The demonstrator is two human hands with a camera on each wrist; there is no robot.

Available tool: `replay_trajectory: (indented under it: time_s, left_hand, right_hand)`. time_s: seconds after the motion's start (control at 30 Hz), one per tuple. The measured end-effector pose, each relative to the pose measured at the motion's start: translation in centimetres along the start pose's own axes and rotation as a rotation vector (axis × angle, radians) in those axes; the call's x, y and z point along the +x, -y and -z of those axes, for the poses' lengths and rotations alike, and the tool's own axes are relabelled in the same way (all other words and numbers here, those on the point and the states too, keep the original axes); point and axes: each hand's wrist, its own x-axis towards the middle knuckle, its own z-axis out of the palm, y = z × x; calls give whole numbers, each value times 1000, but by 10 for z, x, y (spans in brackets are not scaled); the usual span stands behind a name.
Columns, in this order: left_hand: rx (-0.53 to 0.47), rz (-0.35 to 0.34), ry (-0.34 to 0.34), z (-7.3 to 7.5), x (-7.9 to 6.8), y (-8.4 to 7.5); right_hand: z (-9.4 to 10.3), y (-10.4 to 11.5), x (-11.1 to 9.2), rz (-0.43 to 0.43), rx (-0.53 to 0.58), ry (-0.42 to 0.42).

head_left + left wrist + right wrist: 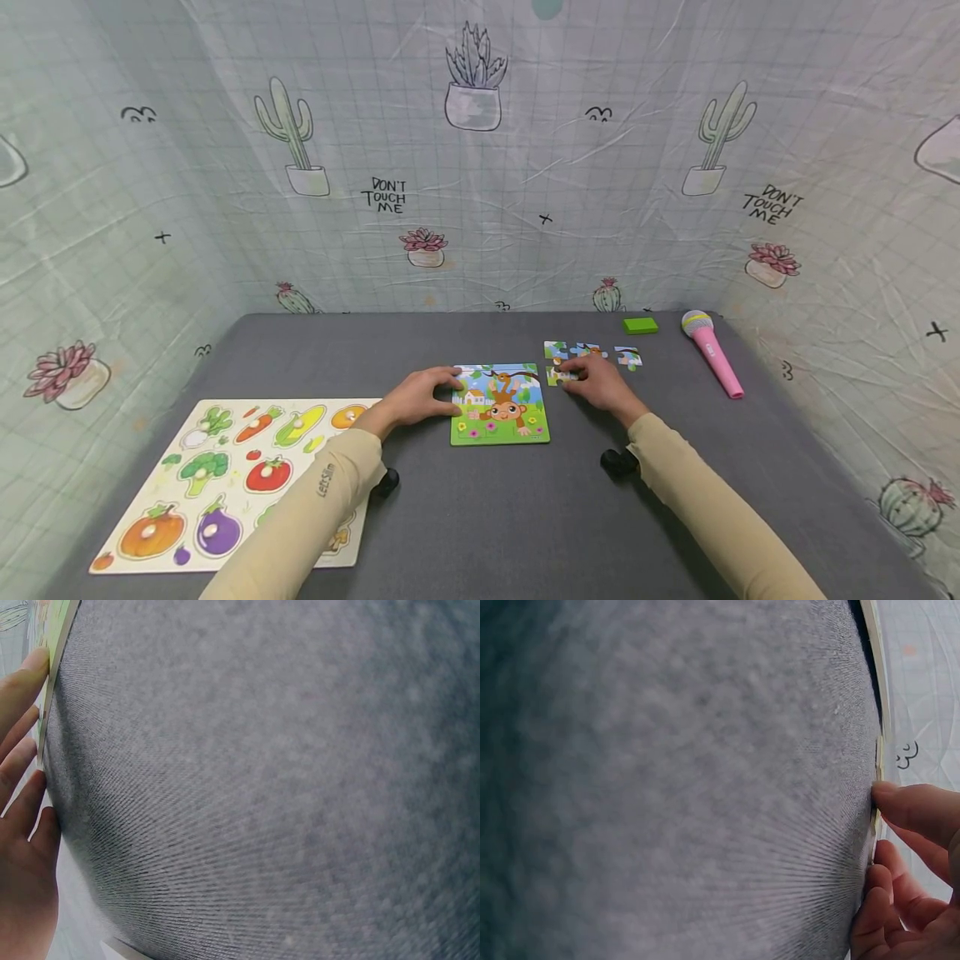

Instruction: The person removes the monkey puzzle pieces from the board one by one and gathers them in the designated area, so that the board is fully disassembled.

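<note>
A square monkey jigsaw puzzle (501, 408) lies on the grey table in front of me, its picture filling the board. My left hand (415, 398) rests at its left side, with thumb and fingers spread along the edge and fairly straight. In the left wrist view, those fingertips touch the thin board edge. To the right of the board, my right hand (600, 385) pinches a jigsaw piece (567, 376) low over the table, partly hidden by the fingers. Loose jigsaw pieces (555, 350) lie just beyond this hand, and another piece (628, 357) sits farther right.
A wooden vegetable peg board (225, 417) lies at the left, partly under my left forearm. Toward the back right are a green block (640, 326) and a pink toy microphone (716, 358). Patterned cloth (480, 183) hangs behind and along both sides of the table.
</note>
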Motion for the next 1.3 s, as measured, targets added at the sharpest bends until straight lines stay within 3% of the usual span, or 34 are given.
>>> replay_trajectory:
  time_s: [0.23,0.4,0.6,0.8,1.03,1.13,1.3]
  left_hand:
    - [1,12,3,1,0,0]
    - [6,4,2,1,0,0]
    - [9,4,-8,-1,1,1]
    - [20,3,-29,-3,3,1]
    - [1,-5,-26,-1,2,-1]
    - [-11,-13,-29,1,1,-1]
    - [0,-22,-19,1,1,-1]
  right_hand:
    - [0,6,0,-26,47,-6]
    - [-2,34,-4,-59,184,44]
    - [-16,66,-5,8,241,121]
    - [-35,74,-2,65,260,157]
    - [-42,74,1,25,243,212]
    - [-43,75,4,76,228,242]
    - [-47,79,7,179,76,246]
